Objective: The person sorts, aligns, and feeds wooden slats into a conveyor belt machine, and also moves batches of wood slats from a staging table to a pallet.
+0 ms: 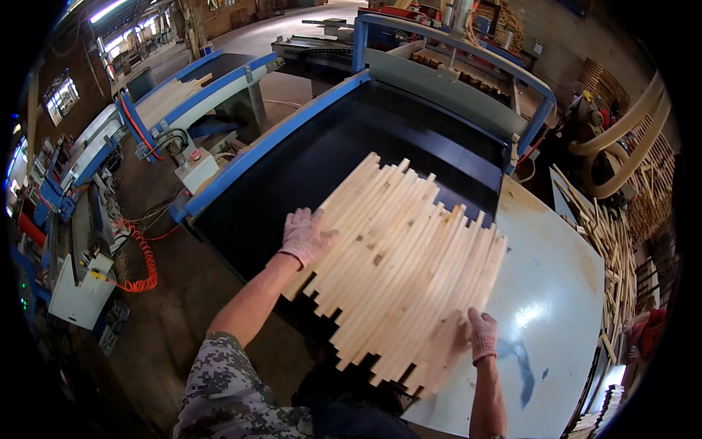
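Note:
A broad row of pale wooden strips lies side by side in front of me, with staggered ends at both the far and near sides. Several strips show dark knots. My left hand, in a pinkish knit glove, rests at the row's left edge, its fingers stretched out and its thumb over the wood. At the near right edge, my right hand wears a similar glove and has its fingers curled at the outer strips, thumb up. The strips lie over a black conveyor belt and reach onto the pale metal table.
The smooth pale metal table adjoins the belt on the right. A blue machine frame spans the belt's far end. On the left stands a control box near a coiled orange hose. Loose wood strips are piled at far right.

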Demonstrator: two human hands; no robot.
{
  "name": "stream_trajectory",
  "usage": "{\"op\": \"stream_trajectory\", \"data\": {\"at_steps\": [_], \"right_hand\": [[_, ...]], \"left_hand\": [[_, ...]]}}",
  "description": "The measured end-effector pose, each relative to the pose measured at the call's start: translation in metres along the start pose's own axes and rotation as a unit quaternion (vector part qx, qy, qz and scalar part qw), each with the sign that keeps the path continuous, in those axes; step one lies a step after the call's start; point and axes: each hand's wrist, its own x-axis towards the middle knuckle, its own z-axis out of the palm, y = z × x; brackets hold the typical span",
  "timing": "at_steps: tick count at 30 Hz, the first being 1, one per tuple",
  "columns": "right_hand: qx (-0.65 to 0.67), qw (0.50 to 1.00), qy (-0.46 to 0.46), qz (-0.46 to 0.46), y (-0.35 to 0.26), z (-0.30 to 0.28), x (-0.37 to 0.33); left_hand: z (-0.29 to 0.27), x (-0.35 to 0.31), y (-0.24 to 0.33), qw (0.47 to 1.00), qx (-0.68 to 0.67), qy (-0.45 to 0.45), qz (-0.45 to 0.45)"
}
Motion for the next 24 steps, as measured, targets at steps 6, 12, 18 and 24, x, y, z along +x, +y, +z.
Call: {"op": "stream_trajectory", "data": {"at_steps": [6,12,18,24], "right_hand": [[0.022,0.996,-0.067,-0.046,0.021,0.037,0.018],[0.064,0.989,-0.093,-0.090,0.012,0.093,0.031],[0.087,0.984,-0.123,-0.092,-0.028,0.141,0.011],[0.238,0.944,-0.172,-0.150,-0.059,0.238,-0.016]], "left_hand": [[0.047,-0.008,-0.001,0.995,0.069,-0.008,-0.072],[0.080,0.001,-0.015,0.989,0.086,0.076,-0.089],[0.049,0.067,-0.036,0.997,0.055,-0.050,-0.012],[0.029,0.146,-0.117,0.994,-0.078,-0.069,-0.015]]}}
